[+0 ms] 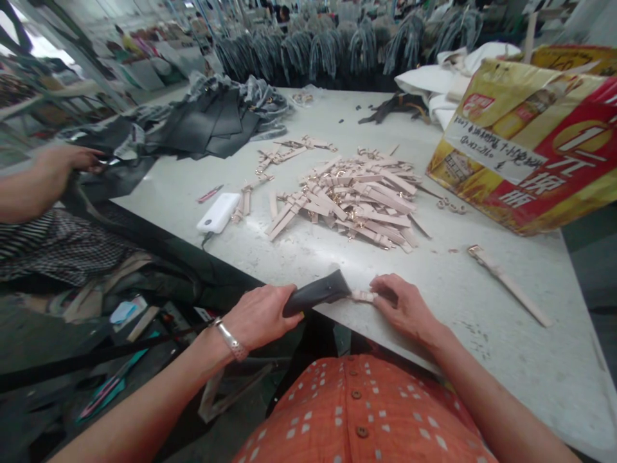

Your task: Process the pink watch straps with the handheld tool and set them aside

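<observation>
My left hand [270, 312] is wrapped round a black hand-held tool [315, 294] shaped like a hair clipper. Its wide end points right and meets, or nearly meets, a short beige strap [362, 296] near the front table edge; I cannot tell if they touch. The fingers of my right hand [402, 305] are closed on the strap's right end. Beyond my hands lies a loose heap of beige straps with gold-coloured buckles [347, 199]. Off to the right, a single buckled strap [511, 286] lies by itself.
A white power bank [219, 212] with a cable lies left, beside a pink pen-like item [210, 193]. Black sheets [207, 122] cover the far left, near another person's hand [62, 167]. A yellow-and-red carton [525, 148] stands at the right.
</observation>
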`<state>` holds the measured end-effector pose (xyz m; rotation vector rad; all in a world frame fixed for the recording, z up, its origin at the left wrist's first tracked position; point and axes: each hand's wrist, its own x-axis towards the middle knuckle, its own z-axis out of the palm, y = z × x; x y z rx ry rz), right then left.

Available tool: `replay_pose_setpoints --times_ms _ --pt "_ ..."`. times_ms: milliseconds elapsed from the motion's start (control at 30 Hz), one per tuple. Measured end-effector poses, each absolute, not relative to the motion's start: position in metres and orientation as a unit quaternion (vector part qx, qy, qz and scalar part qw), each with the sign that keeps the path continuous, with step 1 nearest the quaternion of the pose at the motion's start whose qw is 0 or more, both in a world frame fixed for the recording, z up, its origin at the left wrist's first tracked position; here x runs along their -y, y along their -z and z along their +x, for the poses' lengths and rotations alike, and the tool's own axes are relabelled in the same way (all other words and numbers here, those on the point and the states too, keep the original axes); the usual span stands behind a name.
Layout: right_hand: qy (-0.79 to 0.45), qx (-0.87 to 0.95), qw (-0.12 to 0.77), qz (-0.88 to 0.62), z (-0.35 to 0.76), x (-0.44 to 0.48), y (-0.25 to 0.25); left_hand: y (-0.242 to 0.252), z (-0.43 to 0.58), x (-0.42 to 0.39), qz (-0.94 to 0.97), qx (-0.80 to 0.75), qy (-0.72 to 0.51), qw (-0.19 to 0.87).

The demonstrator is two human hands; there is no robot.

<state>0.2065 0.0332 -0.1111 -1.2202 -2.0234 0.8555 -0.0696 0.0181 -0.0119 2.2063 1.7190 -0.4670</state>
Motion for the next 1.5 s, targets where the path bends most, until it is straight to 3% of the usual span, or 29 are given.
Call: replay_pose_setpoints --times_ms 767,1233,1500 --pt "-0.166 0.817 0.274 -0.479 0.202 -0.023 0.108 0.008 -0.067 -0.017 0.747 -0.626 0.109 0.193" --pt "-0.227 0.834 0.28 -0.418 0.206 -0.011 0.107 -0.009 -0.058 0.0 0.781 -0.583 0.17 0.148" --pt "-0.184 0.885 0.186 -0.385 0.202 -0.015 0.1 -0.008 -0.069 -0.002 0.756 -0.614 0.161 0.159"
